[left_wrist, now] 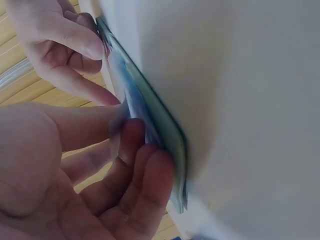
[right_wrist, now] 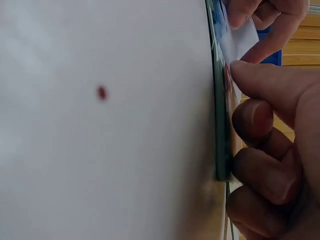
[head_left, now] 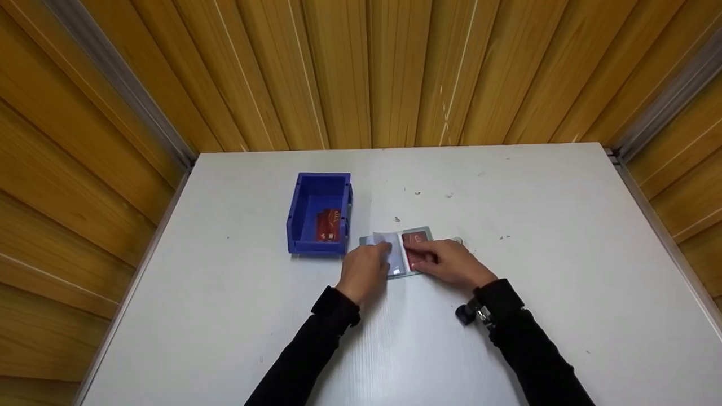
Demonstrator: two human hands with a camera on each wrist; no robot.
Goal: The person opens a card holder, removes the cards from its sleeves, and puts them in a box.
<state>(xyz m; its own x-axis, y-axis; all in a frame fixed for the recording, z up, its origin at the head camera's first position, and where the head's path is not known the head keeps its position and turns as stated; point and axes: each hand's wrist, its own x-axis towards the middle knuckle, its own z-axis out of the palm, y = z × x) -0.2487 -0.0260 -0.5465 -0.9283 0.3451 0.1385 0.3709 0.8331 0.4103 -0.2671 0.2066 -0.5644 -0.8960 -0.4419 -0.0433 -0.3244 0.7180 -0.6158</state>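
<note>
A card holder with a pale green cover and clear sleeve pages lies spread on the white table. My left hand pinches a clear sleeve page between thumb and fingers, lifting it a little, as the left wrist view also shows. On the right side of the holder is a red card with light lettering. My right hand has its thumb and index finger at this card, near the holder's middle; its other fingers are curled. Part of the card is hidden beneath that hand.
A blue open-topped bin stands to the left of the holder, with red cards inside at its near end. Wood-patterned panels rise behind the white table and at both sides.
</note>
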